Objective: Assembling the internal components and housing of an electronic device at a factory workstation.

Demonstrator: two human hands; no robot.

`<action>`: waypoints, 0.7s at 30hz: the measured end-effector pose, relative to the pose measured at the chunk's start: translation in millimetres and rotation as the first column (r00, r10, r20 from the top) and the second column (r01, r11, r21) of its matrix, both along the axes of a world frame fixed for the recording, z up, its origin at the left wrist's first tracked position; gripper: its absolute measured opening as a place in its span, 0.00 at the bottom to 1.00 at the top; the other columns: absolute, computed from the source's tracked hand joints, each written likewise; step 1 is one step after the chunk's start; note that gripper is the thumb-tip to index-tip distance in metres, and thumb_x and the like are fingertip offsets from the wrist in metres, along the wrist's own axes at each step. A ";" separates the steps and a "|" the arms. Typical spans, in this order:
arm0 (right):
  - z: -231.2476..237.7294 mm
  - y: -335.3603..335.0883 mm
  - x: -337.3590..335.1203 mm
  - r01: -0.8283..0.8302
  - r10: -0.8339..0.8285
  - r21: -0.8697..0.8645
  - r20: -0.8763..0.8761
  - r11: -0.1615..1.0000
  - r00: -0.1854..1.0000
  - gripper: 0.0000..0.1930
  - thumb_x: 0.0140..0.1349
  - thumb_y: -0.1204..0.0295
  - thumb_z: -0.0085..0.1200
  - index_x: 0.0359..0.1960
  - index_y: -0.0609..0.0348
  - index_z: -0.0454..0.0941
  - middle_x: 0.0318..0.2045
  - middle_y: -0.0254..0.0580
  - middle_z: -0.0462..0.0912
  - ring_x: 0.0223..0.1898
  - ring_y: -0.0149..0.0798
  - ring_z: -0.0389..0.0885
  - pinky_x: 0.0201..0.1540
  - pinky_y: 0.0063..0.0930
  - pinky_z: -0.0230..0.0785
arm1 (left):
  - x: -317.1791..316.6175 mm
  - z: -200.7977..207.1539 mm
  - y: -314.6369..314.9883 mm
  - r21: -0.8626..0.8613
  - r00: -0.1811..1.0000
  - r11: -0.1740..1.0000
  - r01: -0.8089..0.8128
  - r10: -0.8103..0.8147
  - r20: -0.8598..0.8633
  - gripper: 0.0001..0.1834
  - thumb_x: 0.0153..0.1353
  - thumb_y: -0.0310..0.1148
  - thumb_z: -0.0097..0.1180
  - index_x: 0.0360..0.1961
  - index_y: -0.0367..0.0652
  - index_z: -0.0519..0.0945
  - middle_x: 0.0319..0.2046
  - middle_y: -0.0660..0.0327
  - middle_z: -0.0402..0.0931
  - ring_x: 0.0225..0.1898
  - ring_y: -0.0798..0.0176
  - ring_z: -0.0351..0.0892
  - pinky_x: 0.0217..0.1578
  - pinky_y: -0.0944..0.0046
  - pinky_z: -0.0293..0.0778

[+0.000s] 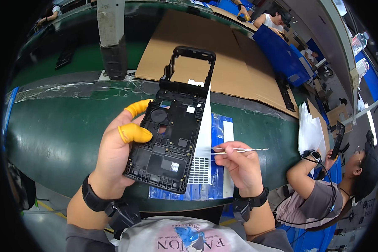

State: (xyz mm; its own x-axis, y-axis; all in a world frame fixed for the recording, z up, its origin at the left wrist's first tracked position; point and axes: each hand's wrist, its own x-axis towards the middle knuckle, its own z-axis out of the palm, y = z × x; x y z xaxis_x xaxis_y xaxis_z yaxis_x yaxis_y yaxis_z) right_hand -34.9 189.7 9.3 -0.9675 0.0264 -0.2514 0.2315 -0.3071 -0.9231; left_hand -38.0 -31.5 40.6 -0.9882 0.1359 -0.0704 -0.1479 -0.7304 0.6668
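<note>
My left hand grips a black plastic device housing along its left side, tilted above the table. Yellow finger cots cover its thumb and one finger. The housing has an open frame at its far end, a round recess and small white stickers. To its right, my right hand pinches thin metal tweezers between thumb and fingers, pointing sideways. Nothing can be made out between their tips. Partly behind the housing is a white sheet with rows of small dark labels, over blue plastic-covered sheets.
A green table spreads around my hands, with brown cardboard beyond and a grey post at far left. White papers stand at right. A co-worker sits close on the right, near blue bins farther back.
</note>
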 end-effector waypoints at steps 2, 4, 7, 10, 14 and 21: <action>-3.2 -1.9 0.7 -0.001 0.000 -0.010 -0.015 1.000 1.000 0.06 0.55 0.76 0.48 0.29 0.69 0.72 0.22 0.47 0.77 0.17 0.28 0.72 0.18 0.15 0.63 | 0.8 -6.4 -2.6 0.071 0.999 0.997 0.021 -0.024 0.040 0.27 0.42 0.19 0.42 0.48 0.29 0.57 0.41 0.48 0.68 0.40 0.60 0.72 0.42 0.65 0.70; -9.7 0.7 0.6 0.002 -0.003 -0.015 -0.033 1.000 0.999 0.03 0.53 0.80 0.50 0.28 0.68 0.72 0.22 0.47 0.77 0.17 0.28 0.73 0.18 0.16 0.63 | 2.6 -7.5 -1.1 0.101 0.998 0.995 0.024 -0.030 0.060 0.26 0.43 0.19 0.43 0.48 0.29 0.57 0.42 0.49 0.68 0.40 0.61 0.72 0.42 0.65 0.70; -21.4 6.9 4.1 0.066 -0.060 0.056 -0.106 0.996 0.993 0.03 0.53 0.80 0.49 0.29 0.68 0.70 0.22 0.45 0.77 0.16 0.27 0.71 0.15 0.14 0.60 | 2.2 -7.0 3.0 0.131 0.996 0.991 0.019 -0.029 0.080 0.26 0.44 0.19 0.45 0.48 0.30 0.57 0.42 0.50 0.68 0.40 0.61 0.72 0.42 0.65 0.70; -21.8 2.9 6.9 0.193 -0.172 0.094 -0.200 0.977 0.965 0.06 0.52 0.81 0.48 0.32 0.66 0.68 0.20 0.41 0.76 0.14 0.23 0.67 0.13 0.13 0.54 | 3.4 -5.8 6.8 0.086 0.997 0.996 -0.002 -0.005 0.075 0.28 0.43 0.17 0.46 0.49 0.31 0.56 0.41 0.50 0.68 0.42 0.61 0.71 0.42 0.64 0.70; -20.0 3.7 5.5 0.156 -0.139 0.137 -0.127 0.978 0.982 0.05 0.52 0.82 0.48 0.32 0.65 0.69 0.20 0.40 0.75 0.14 0.23 0.67 0.14 0.12 0.55 | 6.9 -7.3 8.0 -0.093 0.998 0.995 -0.036 0.041 0.048 0.32 0.36 0.18 0.46 0.50 0.35 0.59 0.39 0.56 0.68 0.38 0.66 0.69 0.42 0.67 0.69; -20.3 4.3 5.0 0.161 -0.140 0.142 -0.147 0.977 0.979 0.05 0.52 0.82 0.48 0.31 0.65 0.70 0.19 0.38 0.75 0.14 0.23 0.67 0.14 0.12 0.55 | 4.9 -13.9 13.5 -0.089 0.971 0.973 -0.212 0.200 -0.129 0.34 0.38 0.15 0.42 0.52 0.39 0.54 0.45 0.51 0.64 0.42 0.61 0.69 0.44 0.64 0.67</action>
